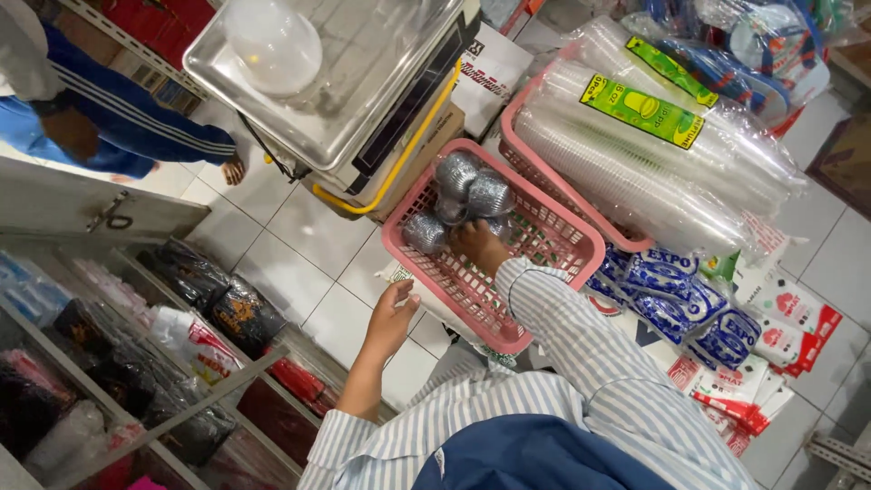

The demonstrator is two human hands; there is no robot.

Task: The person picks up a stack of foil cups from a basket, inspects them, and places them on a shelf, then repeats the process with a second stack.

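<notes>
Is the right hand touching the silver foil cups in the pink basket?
Touching. The head view shows the right hand inside the pink basket, its fingers pressed against the cluster of silver foil cups with no gap visible.

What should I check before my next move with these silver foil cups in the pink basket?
1. Right hand is in the pink basket, at the silver foil cups: ok.
2. Firm grip on a cup: cannot tell, fingers hidden.
3. Left hand steadies the basket's near rim: ok.
4. Basket sits level: not ok, it is tilted.
5. Cups are bunched in one corner: ok.
</notes>
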